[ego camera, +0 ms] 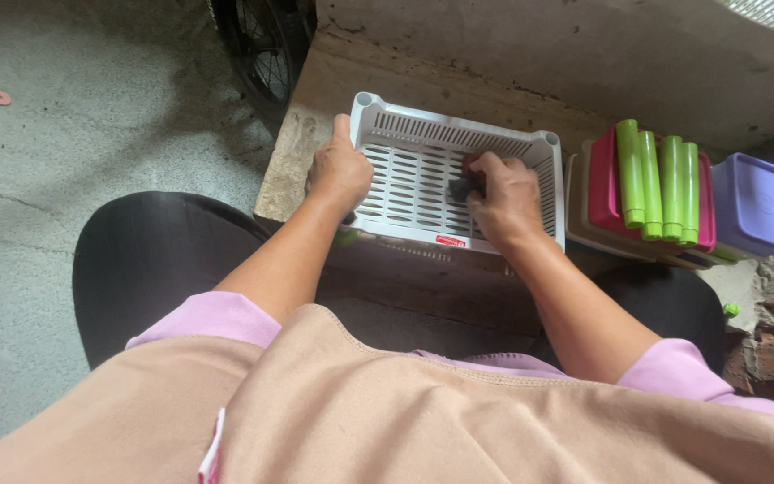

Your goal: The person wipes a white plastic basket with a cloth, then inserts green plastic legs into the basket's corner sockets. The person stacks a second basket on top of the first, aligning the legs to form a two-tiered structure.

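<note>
Two hands on a white slotted plastic basket (423, 179) on a concrete ledge (302, 148).

The left hand (338, 170) grips the basket's left rim with curled fingers. The right hand (505, 199) is inside it, fingers pressed around a small dark scrubbing pad (463, 186). Just right stand green plastic tubes (660, 179) on pink lids (604, 184) and a purple square box (759, 204). Farther back, a wheel (262, 49).

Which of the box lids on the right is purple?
The square purple lid at the far right. The others beside it are pink and beige, stacked on edge behind green clips.
</note>
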